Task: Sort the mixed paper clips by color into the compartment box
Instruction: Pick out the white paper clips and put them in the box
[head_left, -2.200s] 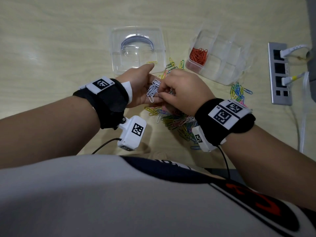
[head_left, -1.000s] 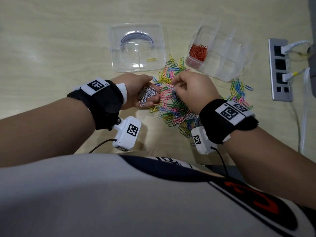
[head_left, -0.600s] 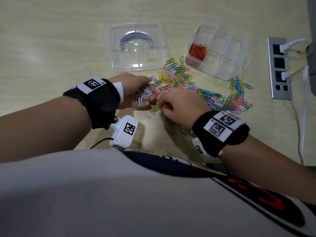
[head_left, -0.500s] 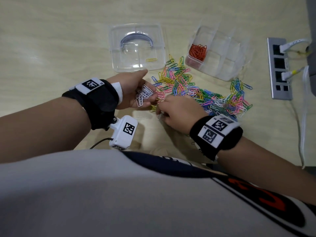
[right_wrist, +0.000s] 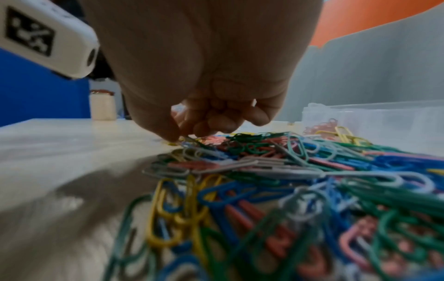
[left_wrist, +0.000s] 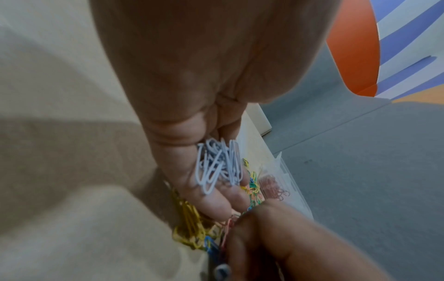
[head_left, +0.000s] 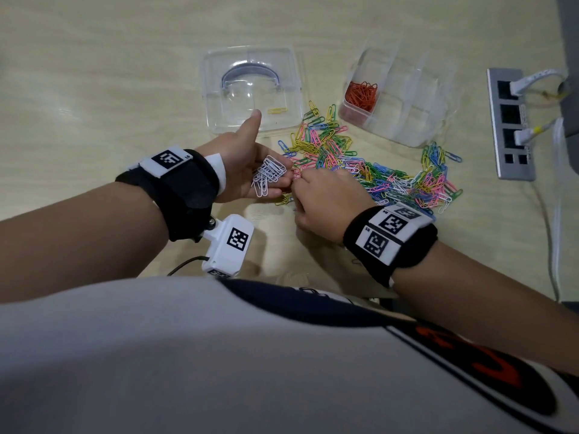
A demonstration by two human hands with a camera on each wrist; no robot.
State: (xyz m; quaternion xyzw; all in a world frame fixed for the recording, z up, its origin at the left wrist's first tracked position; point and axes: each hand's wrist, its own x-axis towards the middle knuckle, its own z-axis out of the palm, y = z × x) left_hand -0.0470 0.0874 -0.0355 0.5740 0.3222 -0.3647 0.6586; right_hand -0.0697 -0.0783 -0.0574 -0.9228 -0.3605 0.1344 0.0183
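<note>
My left hand (head_left: 250,164) lies palm up, thumb raised, with a bunch of white paper clips (head_left: 268,176) resting on its fingers; the left wrist view shows the same white clips (left_wrist: 218,167). My right hand (head_left: 297,184) is curled right beside it, over the near left edge of the mixed clip pile (head_left: 376,175). In the right wrist view its thumb and fingertips (right_wrist: 179,136) pinch a clip at the pile (right_wrist: 288,171) edge; I cannot tell its colour. The clear compartment box (head_left: 416,120) stands behind the pile, with orange clips (head_left: 360,93) in its near left compartment.
A clear lid (head_left: 250,70) lies at the back left of the pile, with one yellow clip (head_left: 277,110) on it. A grey power strip (head_left: 510,123) with plugged cables sits at the right. A white cable (head_left: 556,214) runs down the right side.
My right hand has come back from the middle of the pile to its near left edge, next to my left hand. My left thumb has lifted off the white clips.
</note>
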